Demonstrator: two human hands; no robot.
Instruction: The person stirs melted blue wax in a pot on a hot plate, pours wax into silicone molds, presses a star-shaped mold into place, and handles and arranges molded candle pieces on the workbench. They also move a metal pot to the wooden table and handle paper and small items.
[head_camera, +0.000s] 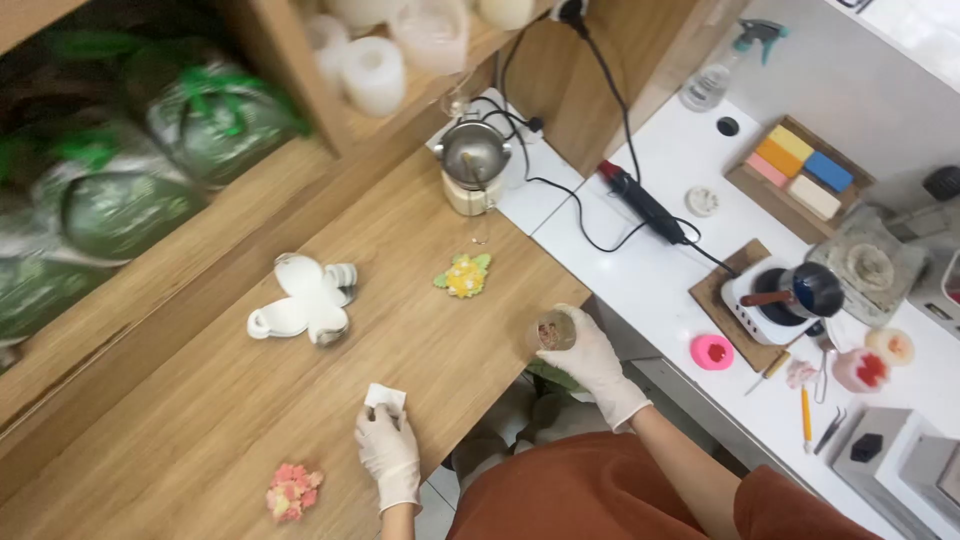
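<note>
1. A small clear glass cup (556, 331) sits in the grip of the gloved right hand (597, 362). It is held at the front edge of the wooden tabletop (200, 420), roughly upright, with its open mouth facing the camera. Something brownish-pink shows inside; what it is cannot be told.
2. A small white square of paper or cloth (385, 398) lies flat on the tabletop near the front edge. The fingers (383, 422) of the gloved left hand (389, 455) rest on its near side, pressing it down. It lies well to the left of the cup, apart from it.
</note>
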